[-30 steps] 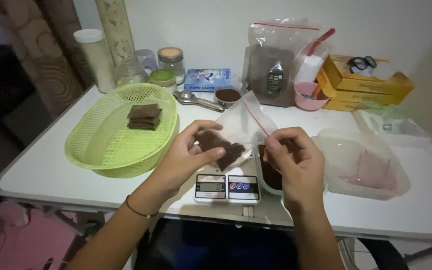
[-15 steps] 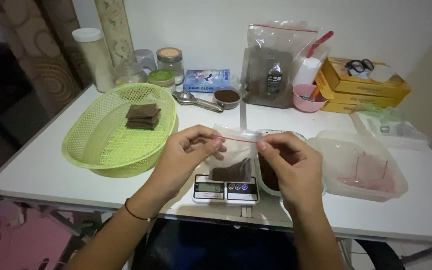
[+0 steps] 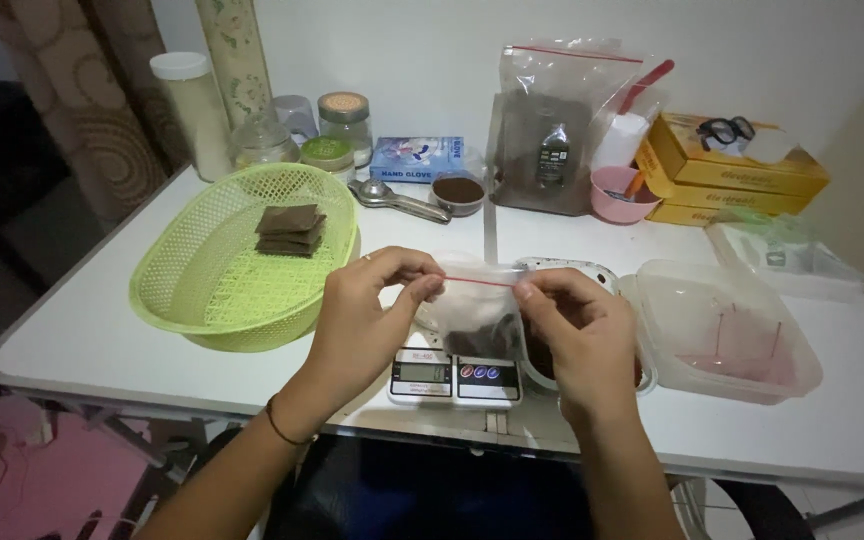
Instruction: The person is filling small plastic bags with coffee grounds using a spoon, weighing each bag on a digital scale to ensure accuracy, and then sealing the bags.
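Small clear zip bag with dark brown contents, held above digital scale at near bench edge. Red seal strip uppermost, running left-right; bag hanging down from it. Left hand pinching left end of strip, right hand pinching right end, fingers closed on it. White bench against pale wall, patterned curtain far left. Green mesh basket left of hands, stack of brown packets inside. Clear lidded container right. Big bag of brown powder standing at back, yellow boxes beside. White tub behind right hand mostly hidden. Bag contents hard to make out. Scale partly covered by bag.
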